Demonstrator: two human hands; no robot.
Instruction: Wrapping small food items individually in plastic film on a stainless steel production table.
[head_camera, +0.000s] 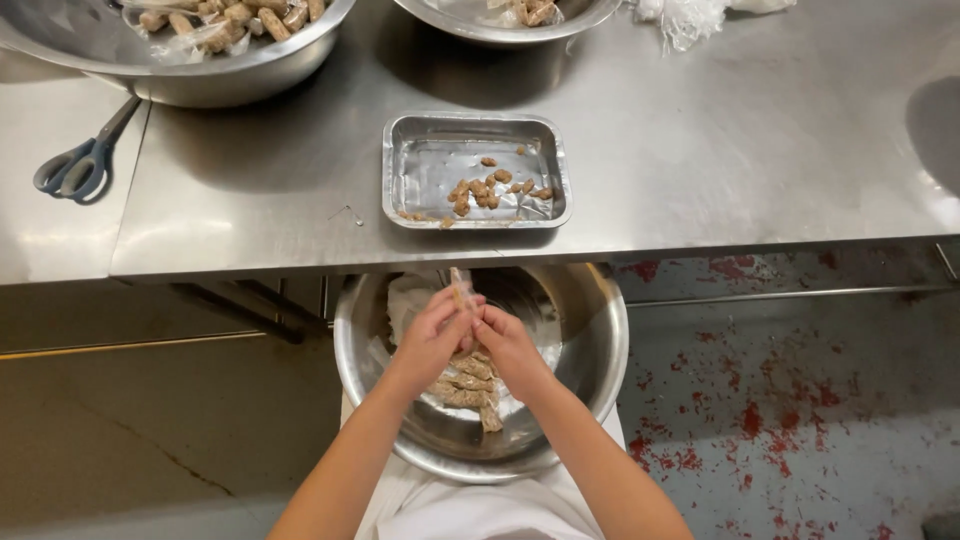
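Steel tabletop (700, 150) stretches before us. Below its edge we pinch a small wrapped brown stick (459, 290) between both hands, left hand (432, 335) and right hand (508, 345) closed on it, over a steel bowl (600, 340) holding more sticks. Beyond sit a small tray (420, 170) of brown bits and scissors (80, 160).

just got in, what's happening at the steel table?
A person holds a small brown stick-shaped piece in clear wrap between the left hand and right hand, over a steel bowl on their lap that holds more such pieces. On the steel table, a small metal tray carries brown bits. Two big bowls sit at the far edge, and scissors lie to the left.
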